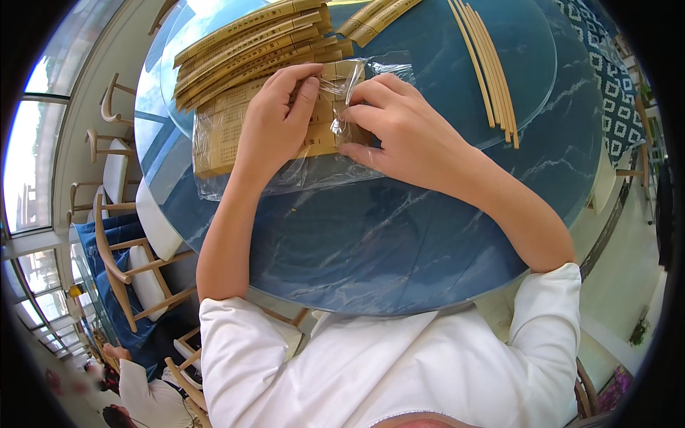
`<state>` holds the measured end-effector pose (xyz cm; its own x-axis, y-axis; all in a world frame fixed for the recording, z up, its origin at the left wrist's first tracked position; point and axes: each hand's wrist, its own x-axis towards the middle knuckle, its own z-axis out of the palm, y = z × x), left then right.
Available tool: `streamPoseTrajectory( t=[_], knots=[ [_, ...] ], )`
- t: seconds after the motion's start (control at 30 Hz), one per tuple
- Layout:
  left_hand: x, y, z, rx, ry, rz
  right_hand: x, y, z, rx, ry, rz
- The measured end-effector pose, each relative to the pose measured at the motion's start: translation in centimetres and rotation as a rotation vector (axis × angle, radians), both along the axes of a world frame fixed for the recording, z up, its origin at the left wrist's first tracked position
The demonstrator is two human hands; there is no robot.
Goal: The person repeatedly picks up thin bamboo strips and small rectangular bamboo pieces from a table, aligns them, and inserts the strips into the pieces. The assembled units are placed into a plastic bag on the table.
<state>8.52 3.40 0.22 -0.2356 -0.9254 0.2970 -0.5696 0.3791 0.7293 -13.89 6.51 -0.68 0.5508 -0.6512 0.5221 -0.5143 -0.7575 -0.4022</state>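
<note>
A clear plastic bag (285,177) with a stack of brown printed paper sleeves (222,132) inside lies on the blue table in front of me. My left hand (278,118) rests over the middle of it, fingers bent, with thumb and fingertips gripping the film. Close by on its right, my right hand (399,128) pinches the crumpled film at the bag's right part between thumb and fingers. Creased, shiny plastic stretches between the two hands. Beyond the left hand, a fanned pile of similar brown paper strips (250,50) overlaps the bag's far edge.
Two more brown strips (378,20) lie at the far middle. Several thin, light wooden sticks (489,71) lie to the right on the raised round glass top (442,78). Wooden chairs (146,274) stand at left, where another person (146,389) sits. A patterned blue cloth (619,107) hangs at right.
</note>
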Motion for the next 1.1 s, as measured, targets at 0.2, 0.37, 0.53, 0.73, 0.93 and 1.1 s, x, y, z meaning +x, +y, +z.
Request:
streamPoseTrajectory(
  t=[0.2, 0.37, 0.53, 0.73, 0.93, 1.1],
  knots=[
    [-0.06, -0.10, -0.22, -0.001, 0.009, 0.008, 0.10, 0.42, 0.24, 0.019, -0.016, -0.037],
    [0.09, -0.08, -0.23, 0.014, -0.009, 0.004, 0.16, 0.46, 0.16, -0.045, -0.009, -0.045],
    [0.00, -0.08, -0.26, 0.015, 0.001, 0.008, 0.22, 0.54, 0.24, -0.110, 0.006, -0.048],
    [-0.15, 0.01, -0.09, 0.001, -0.001, 0.004, 0.16, 0.65, 0.37, -0.110, 0.042, -0.055],
    [-0.23, 0.04, 0.04, -0.002, -0.012, 0.005, 0.05, 0.94, 0.67, -0.069, 0.045, -0.056],
    [-0.16, -0.01, -0.16, 0.036, 0.006, 0.012, 0.30, 0.89, 0.52, -0.018, -0.043, -0.077]
  ],
)
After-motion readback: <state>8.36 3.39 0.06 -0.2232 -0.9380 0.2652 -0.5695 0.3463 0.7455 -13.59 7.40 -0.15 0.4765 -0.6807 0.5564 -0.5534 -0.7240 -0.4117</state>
